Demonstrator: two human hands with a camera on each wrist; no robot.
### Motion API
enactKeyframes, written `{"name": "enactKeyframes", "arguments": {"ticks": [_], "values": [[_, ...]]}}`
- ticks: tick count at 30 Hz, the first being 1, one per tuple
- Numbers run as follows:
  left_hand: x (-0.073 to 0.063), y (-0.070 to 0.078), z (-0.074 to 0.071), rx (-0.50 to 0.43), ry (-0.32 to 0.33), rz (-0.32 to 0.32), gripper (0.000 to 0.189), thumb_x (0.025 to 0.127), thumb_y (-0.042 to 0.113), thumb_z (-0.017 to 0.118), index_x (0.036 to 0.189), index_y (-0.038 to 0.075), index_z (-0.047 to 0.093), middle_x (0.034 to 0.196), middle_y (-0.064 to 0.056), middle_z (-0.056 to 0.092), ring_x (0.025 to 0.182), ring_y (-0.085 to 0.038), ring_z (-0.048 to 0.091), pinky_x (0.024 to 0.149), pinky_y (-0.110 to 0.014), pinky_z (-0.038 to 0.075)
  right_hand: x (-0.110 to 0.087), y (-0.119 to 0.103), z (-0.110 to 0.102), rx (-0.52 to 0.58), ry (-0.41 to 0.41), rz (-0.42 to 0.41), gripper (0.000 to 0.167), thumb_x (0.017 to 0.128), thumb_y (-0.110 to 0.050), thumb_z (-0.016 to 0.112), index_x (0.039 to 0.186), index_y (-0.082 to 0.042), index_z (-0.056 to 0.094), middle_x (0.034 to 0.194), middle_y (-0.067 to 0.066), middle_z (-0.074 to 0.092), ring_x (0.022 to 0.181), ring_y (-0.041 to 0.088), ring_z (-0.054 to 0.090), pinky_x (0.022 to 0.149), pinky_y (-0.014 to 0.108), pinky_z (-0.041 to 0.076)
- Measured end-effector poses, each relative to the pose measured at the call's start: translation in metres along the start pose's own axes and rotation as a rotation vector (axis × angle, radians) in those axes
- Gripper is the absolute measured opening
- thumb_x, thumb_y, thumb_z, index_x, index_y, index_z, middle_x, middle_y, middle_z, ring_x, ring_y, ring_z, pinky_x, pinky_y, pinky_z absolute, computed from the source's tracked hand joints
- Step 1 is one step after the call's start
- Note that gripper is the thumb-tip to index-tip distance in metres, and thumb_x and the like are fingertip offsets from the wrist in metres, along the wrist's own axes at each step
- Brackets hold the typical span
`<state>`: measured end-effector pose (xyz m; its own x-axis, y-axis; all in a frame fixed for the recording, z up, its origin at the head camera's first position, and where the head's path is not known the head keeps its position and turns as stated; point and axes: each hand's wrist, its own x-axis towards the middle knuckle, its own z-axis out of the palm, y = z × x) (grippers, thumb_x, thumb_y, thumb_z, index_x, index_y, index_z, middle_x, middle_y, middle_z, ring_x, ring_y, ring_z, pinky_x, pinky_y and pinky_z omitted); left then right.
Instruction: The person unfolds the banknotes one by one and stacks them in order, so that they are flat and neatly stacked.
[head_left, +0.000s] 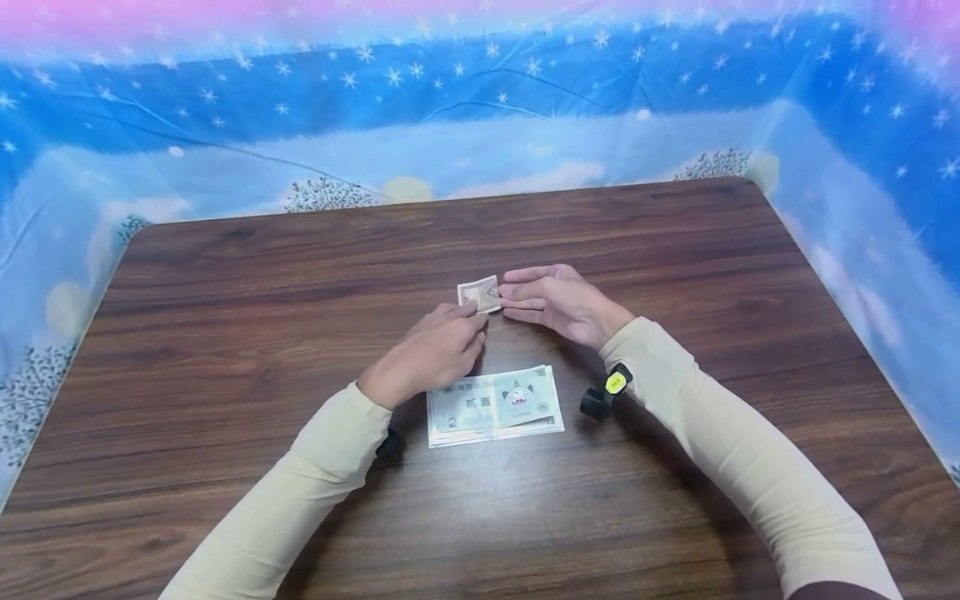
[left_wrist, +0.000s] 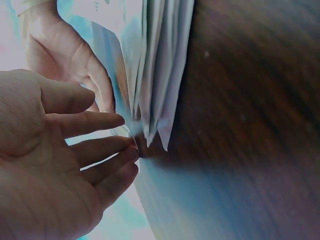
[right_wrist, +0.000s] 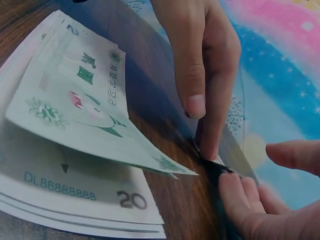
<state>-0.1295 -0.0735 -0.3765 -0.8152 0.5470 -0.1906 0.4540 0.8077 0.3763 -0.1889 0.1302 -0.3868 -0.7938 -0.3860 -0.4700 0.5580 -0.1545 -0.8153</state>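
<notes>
A small brownish paper note (head_left: 478,293) lies on the dark wooden table beyond a stack of notes. My left hand (head_left: 438,346) rests its fingertips on the near edge of this small note, fingers fairly straight. From the other side, my right hand (head_left: 558,304) touches the note's right edge with extended fingers. The pale green play-money stack (head_left: 495,408) lies nearer to me, below the left hand. In the right wrist view, its top note (right_wrist: 75,100) curls up above one marked 20. Only a sliver of the small note shows in the wrist views.
The wooden table (head_left: 225,375) has rounded far corners. Behind it hangs a blue and pink cloth (head_left: 450,100) with snowflakes. A black wrist device (head_left: 597,403) with a yellow face sits by the right sleeve, and a dark one (head_left: 390,446) by the left.
</notes>
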Motion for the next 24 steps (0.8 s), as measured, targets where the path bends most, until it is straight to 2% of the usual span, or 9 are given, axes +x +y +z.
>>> {"name": "enactKeyframes", "arguments": {"ticks": [5, 10, 14, 16, 19, 22, 24], "values": [[-0.002, 0.004, 0.001, -0.037, 0.003, 0.024, 0.047, 0.108, 0.019, 0.042, 0.148, -0.006, 0.044, 0.157, -0.024, 0.035, 0.145, -0.038, 0.036, 0.122, -0.048, 0.028, 0.002, 0.005, 0.002, -0.004, 0.049, -0.026, 0.045, 0.095, 0.01, 0.061, 0.138, 0.01, 0.047, 0.126, 0.022, 0.06, 0.11, 0.025, 0.066, 0.102, 0.036, 0.054], [-0.004, 0.006, 0.001, -0.071, 0.011, 0.051, 0.046, 0.108, 0.018, 0.044, 0.148, -0.005, 0.045, 0.157, -0.022, 0.036, 0.144, -0.037, 0.037, 0.121, -0.048, 0.03, 0.003, 0.008, 0.006, -0.153, 0.127, -0.068, 0.033, 0.091, 0.007, 0.068, 0.122, 0.009, 0.056, 0.113, 0.018, 0.063, 0.091, 0.019, 0.069, 0.09, 0.034, 0.06], [-0.005, 0.006, 0.0, -0.13, 0.076, 0.035, 0.042, 0.107, 0.016, 0.047, 0.144, -0.005, 0.051, 0.152, -0.02, 0.045, 0.14, -0.035, 0.043, 0.12, -0.047, 0.033, 0.001, 0.009, 0.007, -0.256, 0.198, -0.088, 0.025, 0.089, 0.008, 0.069, 0.111, 0.006, 0.058, 0.107, 0.018, 0.064, 0.082, 0.017, 0.069, 0.082, 0.031, 0.062], [-0.007, 0.005, -0.001, -0.171, 0.132, 0.0, 0.038, 0.106, 0.014, 0.049, 0.139, -0.003, 0.057, 0.145, -0.02, 0.054, 0.134, -0.034, 0.051, 0.115, -0.048, 0.04, -0.001, 0.008, 0.008, -0.267, 0.208, -0.096, 0.023, 0.088, 0.008, 0.069, 0.109, 0.006, 0.058, 0.106, 0.017, 0.064, 0.081, 0.017, 0.069, 0.081, 0.031, 0.062], [-0.012, 0.002, -0.003, -0.236, 0.235, -0.096, 0.038, 0.104, 0.015, 0.055, 0.139, 0.001, 0.058, 0.138, -0.017, 0.061, 0.125, -0.031, 0.058, 0.107, -0.049, 0.046, -0.003, 0.007, 0.009, -0.256, 0.196, -0.102, 0.023, 0.088, 0.009, 0.069, 0.109, 0.006, 0.059, 0.106, 0.017, 0.063, 0.081, 0.018, 0.068, 0.082, 0.032, 0.062], [-0.016, -0.002, -0.004, -0.301, 0.334, -0.189, 0.044, 0.102, 0.018, 0.059, 0.143, 0.002, 0.054, 0.131, -0.016, 0.065, 0.115, -0.03, 0.063, 0.103, -0.052, 0.047, -0.007, 0.006, 0.01, -0.244, 0.176, -0.102, 0.023, 0.088, 0.01, 0.068, 0.109, 0.006, 0.059, 0.105, 0.018, 0.064, 0.082, 0.019, 0.069, 0.083, 0.033, 0.062], [-0.017, -0.004, -0.004, -0.366, 0.377, -0.237, 0.051, 0.102, 0.021, 0.061, 0.147, 0.002, 0.05, 0.134, -0.016, 0.064, 0.12, -0.03, 0.063, 0.109, -0.051, 0.044, -0.009, 0.005, 0.011, -0.234, 0.161, -0.102, 0.023, 0.088, 0.01, 0.068, 0.109, 0.006, 0.06, 0.105, 0.018, 0.065, 0.083, 0.02, 0.069, 0.084, 0.033, 0.062]]}}
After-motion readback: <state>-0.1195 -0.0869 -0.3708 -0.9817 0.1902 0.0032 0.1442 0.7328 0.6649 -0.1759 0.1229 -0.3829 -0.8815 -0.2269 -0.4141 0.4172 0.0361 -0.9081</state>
